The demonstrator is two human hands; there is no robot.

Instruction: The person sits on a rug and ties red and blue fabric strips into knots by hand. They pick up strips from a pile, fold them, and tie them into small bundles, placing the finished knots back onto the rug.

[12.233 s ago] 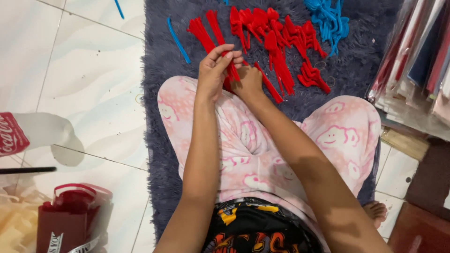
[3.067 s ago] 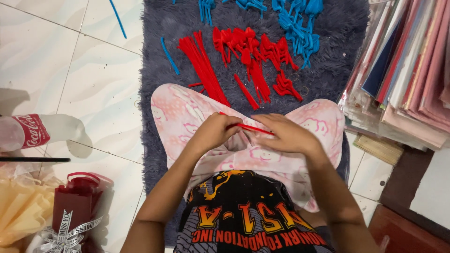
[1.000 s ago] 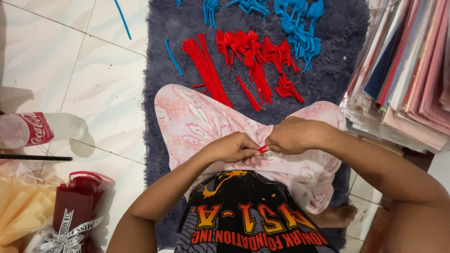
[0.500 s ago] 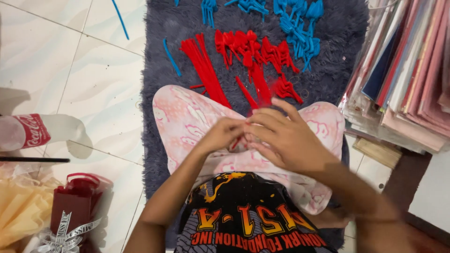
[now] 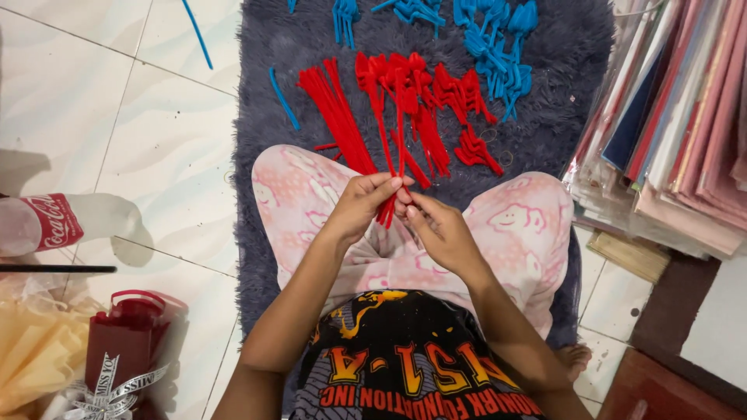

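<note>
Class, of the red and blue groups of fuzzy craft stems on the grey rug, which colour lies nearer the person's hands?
The red stems: their pile reaches the knees, just beyond both hands, while the blue stems lie farther off, at the rug's far edge.

1. A clear bottle point(image 5: 47, 225) with a red-and-white label point(image 5: 53, 222) lay on the tiles, left of the rug point(image 5: 257, 117).
2. A stack of plastic-wrapped coloured sheets point(image 5: 669, 124) stood right of the rug.
3. A red bag point(image 5: 128, 342) with a printed silver ribbon point(image 5: 113, 385) sat below the bottle.
</note>
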